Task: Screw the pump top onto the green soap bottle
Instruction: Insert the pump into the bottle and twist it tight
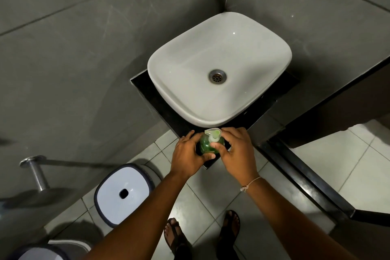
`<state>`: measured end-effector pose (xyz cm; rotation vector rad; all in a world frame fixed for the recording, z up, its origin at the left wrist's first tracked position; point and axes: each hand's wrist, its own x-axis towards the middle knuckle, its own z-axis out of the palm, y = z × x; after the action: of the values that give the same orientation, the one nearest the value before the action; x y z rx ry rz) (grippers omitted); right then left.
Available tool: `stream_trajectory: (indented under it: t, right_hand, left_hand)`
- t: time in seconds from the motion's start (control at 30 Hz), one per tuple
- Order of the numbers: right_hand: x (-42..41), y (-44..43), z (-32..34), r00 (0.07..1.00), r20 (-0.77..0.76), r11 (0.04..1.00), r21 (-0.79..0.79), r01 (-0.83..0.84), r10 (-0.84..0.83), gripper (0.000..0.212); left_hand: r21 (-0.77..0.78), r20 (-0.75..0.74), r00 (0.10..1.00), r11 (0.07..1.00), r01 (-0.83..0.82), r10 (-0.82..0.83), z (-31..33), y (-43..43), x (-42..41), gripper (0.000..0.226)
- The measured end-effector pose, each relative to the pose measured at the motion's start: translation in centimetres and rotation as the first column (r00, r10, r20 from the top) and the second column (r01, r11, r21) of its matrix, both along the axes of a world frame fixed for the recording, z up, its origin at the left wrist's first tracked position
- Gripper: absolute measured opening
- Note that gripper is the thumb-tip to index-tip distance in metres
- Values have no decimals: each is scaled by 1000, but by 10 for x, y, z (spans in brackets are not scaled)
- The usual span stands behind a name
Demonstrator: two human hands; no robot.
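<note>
The green soap bottle (206,144) stands upright on the front corner of the black counter (147,93), just below the white basin. Its pale translucent pump top (212,133) sits on the bottle's neck, nozzle pointing left and away. My left hand (187,152) wraps the bottle's body from the left, thumb across the front. My right hand (237,150) comes in from the right, with thumb and fingers closed around the pump's collar. The bottle's lower half is hidden behind my fingers.
A white basin (219,65) with a metal drain fills the counter behind the bottle. Grey tiled walls meet in the corner. A white-lidded bin (124,193) stands on the floor at the left, and a steel holder (35,173) juts from the left wall. My sandalled feet are below.
</note>
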<state>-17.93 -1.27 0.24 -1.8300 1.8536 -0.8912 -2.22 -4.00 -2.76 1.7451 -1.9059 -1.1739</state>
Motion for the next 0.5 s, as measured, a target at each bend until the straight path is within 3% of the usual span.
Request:
stream_trajectory:
  t: [0.1,0.33,0.5]
  right_hand:
    - [-2,-7,4,1000,-18,1000,-18,6,-6,32]
    - [6,-7,2,994,24,994,1,109,-109,46]
    - [0,-11,8,998,57,999,54,7,-10,30]
  left_hand:
    - [-4,3,1000,1000,-3,3,0,-1,0,78]
    - [-22,27,1000,1000,-5,5,-1,3,-1,78]
    - [-29,13,1000,1000,-4,5,-1,1,-1,77]
